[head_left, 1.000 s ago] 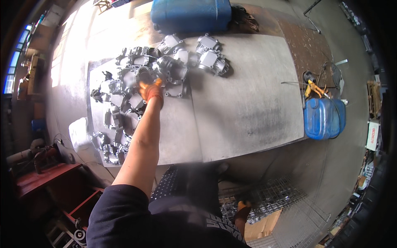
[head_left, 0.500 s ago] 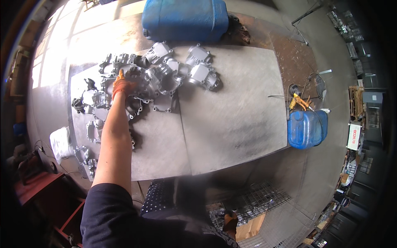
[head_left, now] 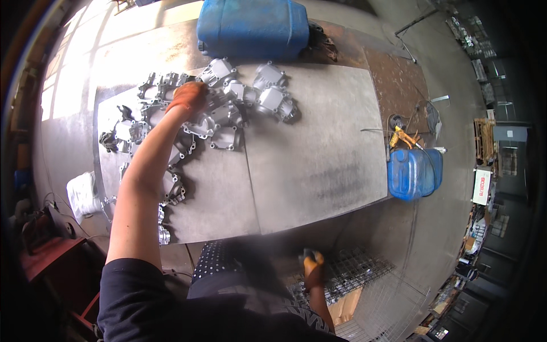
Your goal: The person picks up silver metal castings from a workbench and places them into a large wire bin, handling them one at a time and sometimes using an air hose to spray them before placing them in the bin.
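My left hand, in an orange glove, reaches far across the table into a cluster of silver-grey metal castings. The back of the hand faces up, its fingers are bent down out of sight, and whether they grip a casting is hidden. More castings lie just right of the cluster, and others extend down its left side, partly behind my forearm. My right hand, gloved in orange-yellow, is closed below the table's near edge. Something small and dark shows at its top; I cannot make out what it is.
A big blue plastic container lies along the table's far side. At the right edge stands a blue jerrycan with a yellow-handled tool above it. A wire-mesh basket sits below the near edge. A white bundle lies at left.
My left hand has moved right and slightly farther over the castings, and a ring-shaped casting there has shifted. My right hand has risen from lower down toward the table's near edge.
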A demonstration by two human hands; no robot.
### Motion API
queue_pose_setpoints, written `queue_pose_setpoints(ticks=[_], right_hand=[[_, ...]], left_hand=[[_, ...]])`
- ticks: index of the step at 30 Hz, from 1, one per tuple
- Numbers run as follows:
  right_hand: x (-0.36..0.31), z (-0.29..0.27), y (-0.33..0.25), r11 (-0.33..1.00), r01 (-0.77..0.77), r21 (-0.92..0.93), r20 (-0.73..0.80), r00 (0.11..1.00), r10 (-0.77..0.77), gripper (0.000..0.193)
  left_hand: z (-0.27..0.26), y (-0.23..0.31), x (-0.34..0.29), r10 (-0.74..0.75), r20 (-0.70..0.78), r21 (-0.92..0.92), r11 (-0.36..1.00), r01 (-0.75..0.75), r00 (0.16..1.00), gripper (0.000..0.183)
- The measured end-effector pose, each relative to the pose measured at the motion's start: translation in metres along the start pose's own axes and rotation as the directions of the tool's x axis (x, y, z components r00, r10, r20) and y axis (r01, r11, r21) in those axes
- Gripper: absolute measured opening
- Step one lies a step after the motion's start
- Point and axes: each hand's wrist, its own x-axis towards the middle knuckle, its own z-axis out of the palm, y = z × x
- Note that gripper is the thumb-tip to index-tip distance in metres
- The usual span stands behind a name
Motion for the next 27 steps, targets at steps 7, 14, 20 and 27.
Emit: queue_pose_setpoints(ticks=[7, 14, 20, 27], right_hand=[[0.078, 0.031, -0.079, 0.444, -0.323, 0.836, 0.289, 0.946, 0.145, 0.027], [0.099, 0.042, -0.142, -0.057, -0.582, 0.811, 0.585, 0.809, 0.062, 0.058], [0.077, 0.006, -0.152, -0.455, -0.634, 0.625, 0.546, 0.772, -0.324, 0.079], [0.049, -0.090, -0.092, -0.659, -0.496, 0.565, 0.058, 0.821, -0.568, 0.037]], left_hand=[[-0.099, 0.091, -0.033, 0.334, 0.040, 0.146, 0.930, -0.336, 0.942, 0.024], [-0.176, 0.191, -0.115, 0.660, 0.023, 0.191, 0.734, -0.652, 0.751, 0.024], [-0.197, 0.278, -0.198, 0.826, -0.044, 0.060, 0.563, -0.824, 0.562, 0.025], [-0.185, 0.355, -0.246, 0.818, -0.106, -0.154, 0.548, -0.822, 0.565, 0.044]])
